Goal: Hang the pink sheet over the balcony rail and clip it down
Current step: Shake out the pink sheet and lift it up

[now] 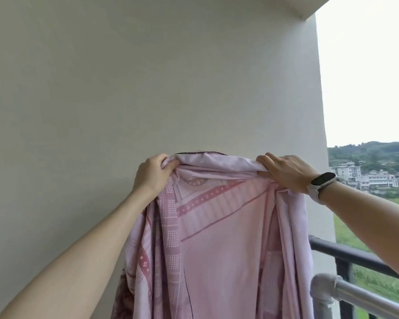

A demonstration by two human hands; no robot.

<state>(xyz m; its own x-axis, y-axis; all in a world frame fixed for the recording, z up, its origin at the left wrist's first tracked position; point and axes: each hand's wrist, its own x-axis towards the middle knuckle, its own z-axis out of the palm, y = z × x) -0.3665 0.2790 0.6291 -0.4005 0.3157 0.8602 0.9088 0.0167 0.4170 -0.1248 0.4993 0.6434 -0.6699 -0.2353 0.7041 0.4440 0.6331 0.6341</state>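
Observation:
The pink sheet (217, 238), patterned with darker pink bands, hangs in front of me from its bunched top edge. My left hand (153, 174) grips that edge at its left end. My right hand (286, 171), with a watch on the wrist, grips the edge at its right end. Both hands hold the sheet up at about the same height before the pale wall. The sheet's lower part runs out of the bottom of the view. The dark balcony rail (355, 254) lies low at the right, beside the sheet's right side. No clip is visible.
A silver metal pipe (364, 295) with an elbow joint runs in front of the dark rail at the bottom right. The plain wall (148, 77) fills the view ahead. Beyond the rail are green fields, buildings and hills.

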